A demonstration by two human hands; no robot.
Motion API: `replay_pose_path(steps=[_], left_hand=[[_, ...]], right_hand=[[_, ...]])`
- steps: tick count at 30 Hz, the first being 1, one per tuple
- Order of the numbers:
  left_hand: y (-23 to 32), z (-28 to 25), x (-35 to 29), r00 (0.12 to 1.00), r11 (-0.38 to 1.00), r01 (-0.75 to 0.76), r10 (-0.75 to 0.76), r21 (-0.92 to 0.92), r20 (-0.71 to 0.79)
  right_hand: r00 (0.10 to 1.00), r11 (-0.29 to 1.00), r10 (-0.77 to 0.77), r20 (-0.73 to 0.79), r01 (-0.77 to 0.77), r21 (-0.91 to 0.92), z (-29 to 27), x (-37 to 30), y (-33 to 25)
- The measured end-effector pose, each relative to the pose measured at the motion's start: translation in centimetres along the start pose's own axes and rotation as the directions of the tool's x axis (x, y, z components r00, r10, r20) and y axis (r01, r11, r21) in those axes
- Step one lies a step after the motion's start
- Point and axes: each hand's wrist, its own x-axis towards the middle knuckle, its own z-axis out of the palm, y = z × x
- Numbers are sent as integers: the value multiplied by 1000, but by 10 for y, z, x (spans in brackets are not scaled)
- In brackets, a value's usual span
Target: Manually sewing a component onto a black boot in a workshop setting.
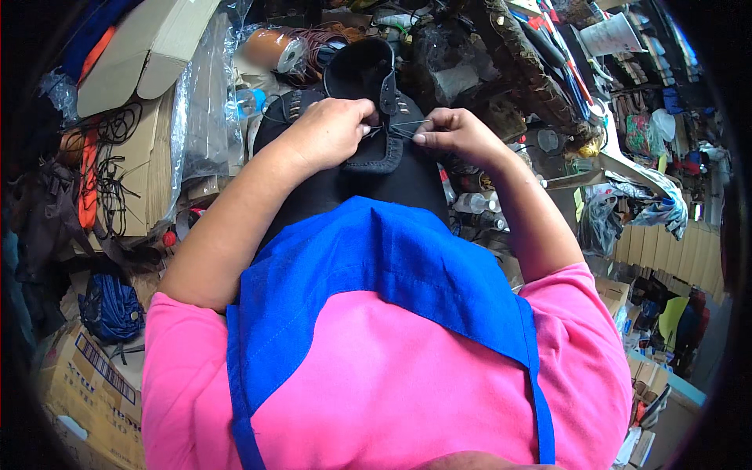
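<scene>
A black leather piece with a stitched edge lies across my dark-clad lap, its upper part rising into a curved, open cuff shape. Thin pale thread crosses it between my hands. On its left side, my left hand is closed, thumb and fingers pinched where a pale strand meets them. To the right of the leather, my right hand pinches the thread, which runs taut to the stitched edge. Whether either hand also holds a needle is too small to tell.
An orange thread spool stands beyond my left hand, beside coiled brown cord. Flattened cardboard and plastic sheeting lie at left. A worn dark wooden edge is at far right. Small clear bottles sit below my right forearm.
</scene>
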Motion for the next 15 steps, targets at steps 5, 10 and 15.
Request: replay_pose_path(steps=[5, 10, 15], left_hand=[[-5, 0, -2, 997, 997, -73, 72, 10, 5], [2, 4, 2, 985, 972, -174, 175, 155, 12], [-6, 11, -5, 984, 968, -161, 172, 191, -43]], right_hand=[[985, 992, -122, -122, 118, -36, -8, -18, -34], [772, 641, -555, -309, 161, -750, -27, 10, -17], [779, 113, -596, 192, 318, -941, 20, 1, -48]])
